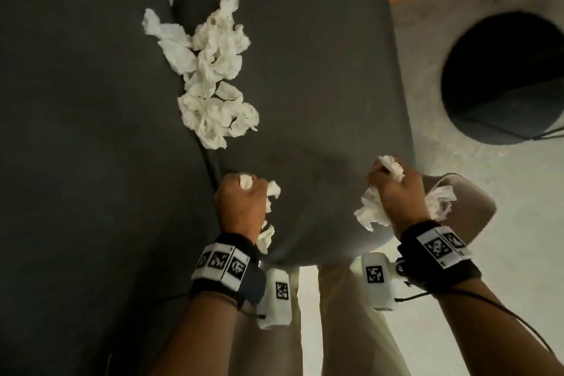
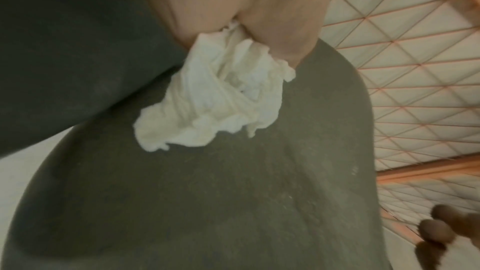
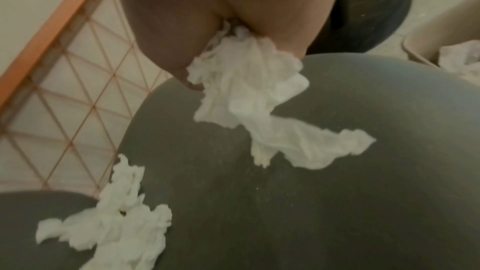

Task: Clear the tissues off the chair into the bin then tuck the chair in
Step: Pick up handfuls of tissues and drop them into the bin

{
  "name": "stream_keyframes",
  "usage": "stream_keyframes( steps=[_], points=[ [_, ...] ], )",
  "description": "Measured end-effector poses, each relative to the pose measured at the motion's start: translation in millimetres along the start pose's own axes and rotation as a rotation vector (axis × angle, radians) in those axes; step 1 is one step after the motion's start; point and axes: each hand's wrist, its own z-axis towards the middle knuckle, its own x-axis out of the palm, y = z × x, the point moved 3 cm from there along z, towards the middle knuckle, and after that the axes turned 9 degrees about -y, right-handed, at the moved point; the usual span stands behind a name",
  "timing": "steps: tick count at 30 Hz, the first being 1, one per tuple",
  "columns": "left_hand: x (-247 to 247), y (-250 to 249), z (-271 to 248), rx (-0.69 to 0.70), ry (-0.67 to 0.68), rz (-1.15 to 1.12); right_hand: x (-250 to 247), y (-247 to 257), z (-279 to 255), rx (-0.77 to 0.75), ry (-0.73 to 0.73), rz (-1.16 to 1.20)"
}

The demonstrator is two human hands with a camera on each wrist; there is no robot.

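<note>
Grey chair seat (image 1: 305,76) strewn with tissues (image 1: 210,70), pale floor (image 1: 518,207), both fists clutching tissue wads.

White crumpled tissues (image 1: 210,70) are heaped on the dark grey chair seat (image 1: 320,85); more are bunched in both fists; the beige bin (image 1: 476,207) is placed beside the seat.
</note>
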Motion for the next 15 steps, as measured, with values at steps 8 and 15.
stream_keyframes(
  steps=[8, 15],
  points=[
    [41, -27, -42, 0.240, 0.356, 0.098, -51, -28, -24, 0.123, -0.145, 0.209],
    [112, -41, -116, 0.426, 0.703, 0.269, -113, -102, -47, 0.403, -0.323, 0.430]
  ],
)
